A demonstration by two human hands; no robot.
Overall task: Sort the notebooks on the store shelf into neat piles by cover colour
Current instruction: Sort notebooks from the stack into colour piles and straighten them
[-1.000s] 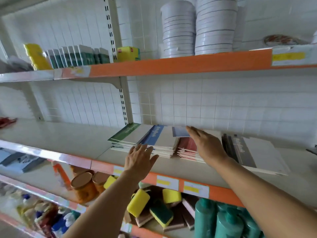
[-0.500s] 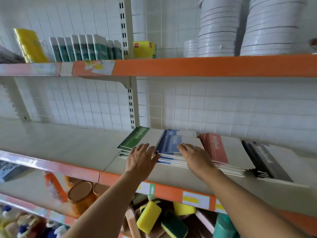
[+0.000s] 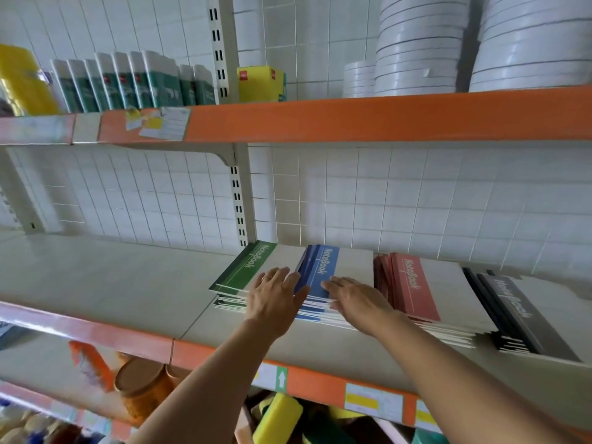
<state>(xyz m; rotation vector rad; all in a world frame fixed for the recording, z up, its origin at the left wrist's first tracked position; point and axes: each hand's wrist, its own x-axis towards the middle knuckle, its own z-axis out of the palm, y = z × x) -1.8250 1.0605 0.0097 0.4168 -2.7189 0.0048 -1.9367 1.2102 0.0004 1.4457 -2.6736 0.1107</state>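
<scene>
Where hands point(image 3: 320, 302) meet: blue pile point(image 3: 323, 274).

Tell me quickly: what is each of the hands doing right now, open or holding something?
Left hand: open, fingers straight, resting flat on the green pile.
Right hand: open, fingers straight, pressing on the blue pile.

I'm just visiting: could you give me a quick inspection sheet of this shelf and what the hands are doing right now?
Surface: cream shelf with orange front edge.
Job's things: four notebook piles side by side: green pile, blue pile, red pile, black pile; edges slightly fanned.
Clutter: nothing seen on this shelf.
Hands: left hand flat on the green and blue piles; right hand flat on the blue pile.
Cables: nothing seen.
Surroundings: white plates and boxes above; sponges and jars below; tiled wall.
</scene>
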